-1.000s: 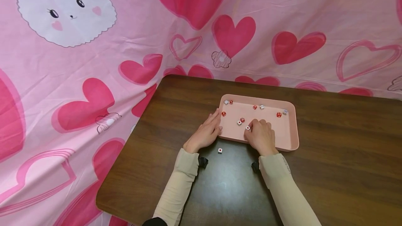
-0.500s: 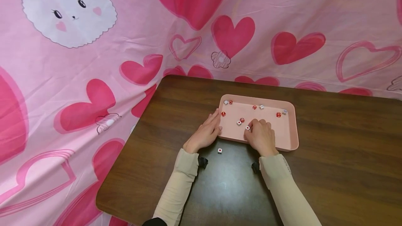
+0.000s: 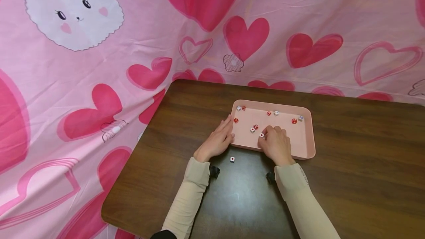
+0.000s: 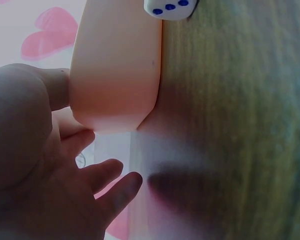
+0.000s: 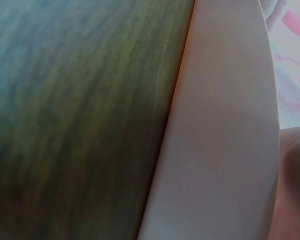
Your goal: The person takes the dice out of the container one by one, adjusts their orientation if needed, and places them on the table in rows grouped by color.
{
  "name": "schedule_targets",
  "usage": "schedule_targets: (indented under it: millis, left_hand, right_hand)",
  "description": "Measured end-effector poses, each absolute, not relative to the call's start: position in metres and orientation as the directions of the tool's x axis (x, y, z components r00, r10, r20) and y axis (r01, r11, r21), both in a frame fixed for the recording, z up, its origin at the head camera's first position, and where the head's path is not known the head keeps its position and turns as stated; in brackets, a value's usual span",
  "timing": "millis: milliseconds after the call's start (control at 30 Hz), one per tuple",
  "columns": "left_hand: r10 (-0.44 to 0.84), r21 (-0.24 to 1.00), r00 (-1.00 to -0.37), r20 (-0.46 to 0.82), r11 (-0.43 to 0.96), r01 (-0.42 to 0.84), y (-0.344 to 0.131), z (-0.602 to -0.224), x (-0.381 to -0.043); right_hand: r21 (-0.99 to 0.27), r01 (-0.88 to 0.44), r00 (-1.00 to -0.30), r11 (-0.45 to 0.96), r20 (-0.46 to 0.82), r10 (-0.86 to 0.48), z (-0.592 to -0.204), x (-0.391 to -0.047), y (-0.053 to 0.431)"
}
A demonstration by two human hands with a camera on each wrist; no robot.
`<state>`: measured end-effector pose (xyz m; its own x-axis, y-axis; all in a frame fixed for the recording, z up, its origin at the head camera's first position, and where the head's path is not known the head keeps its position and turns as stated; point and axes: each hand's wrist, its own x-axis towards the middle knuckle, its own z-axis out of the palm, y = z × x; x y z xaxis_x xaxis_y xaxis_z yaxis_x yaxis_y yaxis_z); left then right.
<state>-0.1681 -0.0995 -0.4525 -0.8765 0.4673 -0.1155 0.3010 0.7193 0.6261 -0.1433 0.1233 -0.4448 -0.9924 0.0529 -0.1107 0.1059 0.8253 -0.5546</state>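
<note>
In the head view, a shallow pink tray (image 3: pixel 300 141) lies on the wooden table. My left hand (image 3: pixel 215 139) rests against its left end with the fingers straight; the left wrist view shows that hand (image 4: pixel 25 135) at the outer tray wall (image 4: pixel 115 75). Over the tray's front rim reaches my right hand (image 3: pixel 277 145), thumb and forefinger pinching a white die (image 3: pixel 261 135). Just left of it, another white die (image 3: pixel 252 130) sits beside a red die (image 3: pixel 255 127). In the right wrist view the tray wall (image 5: pixel 220 125) hides most of the right hand (image 5: pixel 295 185).
Along the tray's back are red-and-white dice pairs, one with a red die (image 3: pixel 244 108), one with a white die (image 3: pixel 276 113). Another red die (image 3: pixel 294 121) is at right, a lone red die (image 3: pixel 236 120) at left. One white die (image 3: pixel 232 159) lies on the table (image 3: pixel 149 187).
</note>
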Motion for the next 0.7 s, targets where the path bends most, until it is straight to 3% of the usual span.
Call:
schedule_targets:
  millis: [700]
  left_hand:
    - [0.465, 0.629, -0.876, -0.128, 0.721, 0.291, -0.099, -0.4518, -0.1681]
  right_hand:
    - [-0.565, 0.082, -0.995, 0.821, -0.094, 0.034, -0.4396, -0.1413, 0.1241]
